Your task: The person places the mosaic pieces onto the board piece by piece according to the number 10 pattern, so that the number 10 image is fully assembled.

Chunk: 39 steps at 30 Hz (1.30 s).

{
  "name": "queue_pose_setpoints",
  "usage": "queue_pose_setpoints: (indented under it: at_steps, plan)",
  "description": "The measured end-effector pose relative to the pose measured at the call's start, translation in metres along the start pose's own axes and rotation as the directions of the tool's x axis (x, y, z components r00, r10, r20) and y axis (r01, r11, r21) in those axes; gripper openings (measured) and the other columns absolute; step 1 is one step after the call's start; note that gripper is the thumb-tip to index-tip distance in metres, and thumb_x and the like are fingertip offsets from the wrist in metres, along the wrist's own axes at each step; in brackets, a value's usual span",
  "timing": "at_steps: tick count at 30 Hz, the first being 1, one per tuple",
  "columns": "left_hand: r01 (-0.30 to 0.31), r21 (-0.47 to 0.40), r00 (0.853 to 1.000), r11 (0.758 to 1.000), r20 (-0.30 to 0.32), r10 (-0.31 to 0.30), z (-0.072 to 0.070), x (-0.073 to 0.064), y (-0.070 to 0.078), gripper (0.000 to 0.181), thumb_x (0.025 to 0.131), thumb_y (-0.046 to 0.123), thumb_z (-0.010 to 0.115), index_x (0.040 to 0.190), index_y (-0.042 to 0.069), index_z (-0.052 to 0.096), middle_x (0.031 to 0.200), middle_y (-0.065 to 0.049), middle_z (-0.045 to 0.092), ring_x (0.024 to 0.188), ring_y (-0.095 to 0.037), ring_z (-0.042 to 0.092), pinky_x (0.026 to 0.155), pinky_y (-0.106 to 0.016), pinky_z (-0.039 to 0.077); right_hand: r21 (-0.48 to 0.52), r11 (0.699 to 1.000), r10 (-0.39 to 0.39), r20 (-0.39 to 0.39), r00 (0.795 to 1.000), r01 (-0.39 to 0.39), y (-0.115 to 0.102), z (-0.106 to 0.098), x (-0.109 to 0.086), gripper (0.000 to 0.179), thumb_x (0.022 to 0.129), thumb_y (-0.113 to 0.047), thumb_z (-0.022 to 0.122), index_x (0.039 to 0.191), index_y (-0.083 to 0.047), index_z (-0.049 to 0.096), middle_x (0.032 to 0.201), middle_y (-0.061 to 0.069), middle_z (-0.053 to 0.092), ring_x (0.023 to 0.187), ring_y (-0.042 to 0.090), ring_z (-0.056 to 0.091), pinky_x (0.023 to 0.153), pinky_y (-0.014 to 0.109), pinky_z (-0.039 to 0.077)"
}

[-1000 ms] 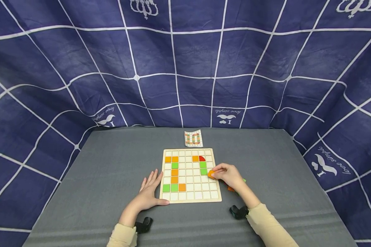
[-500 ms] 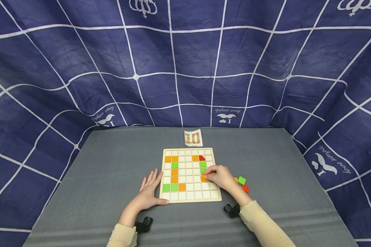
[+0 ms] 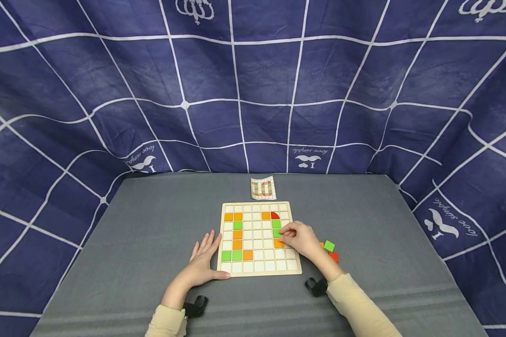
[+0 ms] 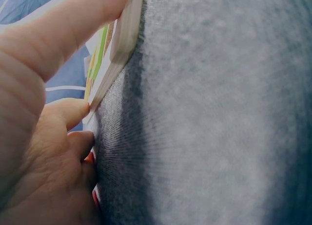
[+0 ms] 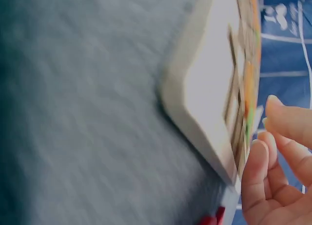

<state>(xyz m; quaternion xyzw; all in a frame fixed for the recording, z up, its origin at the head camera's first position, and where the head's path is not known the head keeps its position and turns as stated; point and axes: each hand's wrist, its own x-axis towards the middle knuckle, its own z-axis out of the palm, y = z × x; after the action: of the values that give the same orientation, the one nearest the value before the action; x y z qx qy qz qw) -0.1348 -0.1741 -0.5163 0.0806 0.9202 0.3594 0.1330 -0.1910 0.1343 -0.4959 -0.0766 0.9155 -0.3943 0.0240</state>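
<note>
A wooden grid board lies flat on the grey table, with orange, green and red tiles in some cells. My left hand rests against its left side, fingers spread and straight, the thumb on the near left corner. In the left wrist view, thumb and fingertips touch the board's edge. Over the board's right part is my right hand, thumb and index finger parted. Just below them an orange tile sits in a cell under a green tile. The right wrist view shows nothing between the fingers.
Right of the board lie a loose green tile and a red piece, with an orange tile partly hidden by the right hand. Behind the board is a printed pattern card. A blue curtain hangs at the table's back.
My right hand moved left with the orange tile, set it in the cell below the two green tiles, and let go, its fingers parting. The left hand stays put.
</note>
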Motion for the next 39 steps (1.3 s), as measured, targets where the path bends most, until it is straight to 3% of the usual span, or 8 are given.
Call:
queue_pose_setpoints:
  at_steps: [7,11,16,22,31,39]
  plan:
    - [-0.006,0.000,1.000,1.000,0.004,0.006,-0.002,-0.001,0.001,0.120,0.066,0.033,0.092,0.157,0.007,0.019,0.165,-0.019,0.005,0.154,-0.036,0.000,0.122,-0.056,-0.004,0.165,0.976,0.149,-0.044,0.988,-0.140,0.017,-0.029,0.013,0.015,0.089,-0.016,0.073,0.101,-0.007,0.075,0.092,0.008,0.073,0.075,0.012,0.062,0.067,0.024,0.051]
    - [-0.017,-0.016,1.000,1.000,0.000,0.017,-0.002,-0.002,0.002,0.120,0.065,0.032,0.092,0.157,0.005,0.021,0.165,-0.020,0.007,0.153,-0.038,0.001,0.121,-0.057,-0.003,0.198,0.964,0.195,-0.063,0.979,-0.179,0.027,-0.044,0.014,0.020,0.092,-0.018,0.070,0.107,-0.005,0.074,0.100,0.011,0.074,0.080,0.013,0.064,0.073,0.025,0.052]
    - [-0.044,-0.032,0.999,0.999,-0.020,0.043,-0.002,-0.004,0.002,0.119,0.063,0.031,0.093,0.156,0.002,0.023,0.164,-0.024,0.008,0.152,-0.041,0.002,0.120,-0.058,-0.002,0.158,0.969,0.202,-0.054,0.978,-0.192,0.035,-0.053,0.014,0.020,0.091,-0.019,0.071,0.106,-0.006,0.074,0.101,0.011,0.075,0.082,0.012,0.065,0.074,0.027,0.051]
    - [-0.008,-0.012,1.000,1.000,0.000,0.008,-0.001,-0.001,0.001,0.120,0.064,0.033,0.092,0.157,0.005,0.021,0.165,-0.020,0.006,0.153,-0.037,0.001,0.121,-0.056,-0.003,0.148,0.967,0.214,-0.012,0.977,-0.210,0.043,-0.050,0.013,0.022,0.088,-0.016,0.074,0.107,-0.004,0.073,0.100,0.012,0.075,0.082,0.013,0.066,0.074,0.027,0.053]
    - [-0.006,-0.007,1.000,1.000,0.003,0.006,0.000,-0.001,0.000,0.119,0.065,0.033,0.092,0.157,0.005,0.020,0.165,-0.019,0.006,0.154,-0.037,0.000,0.121,-0.056,-0.003,-0.041,0.979,0.202,0.050,0.978,-0.201,0.049,-0.045,0.010,0.023,0.083,-0.017,0.079,0.104,-0.009,0.074,0.101,0.009,0.068,0.090,0.021,0.061,0.081,0.037,0.052]
    - [-0.012,-0.005,1.000,1.000,-0.006,0.012,-0.001,-0.001,0.001,0.120,0.065,0.033,0.092,0.157,0.004,0.021,0.165,-0.021,0.007,0.153,-0.038,0.001,0.121,-0.057,-0.003,-0.151,0.978,0.150,0.027,0.988,-0.144,0.044,-0.041,0.011,0.017,0.080,-0.015,0.082,0.093,-0.011,0.073,0.091,0.004,0.060,0.083,0.019,0.053,0.074,0.030,0.045]
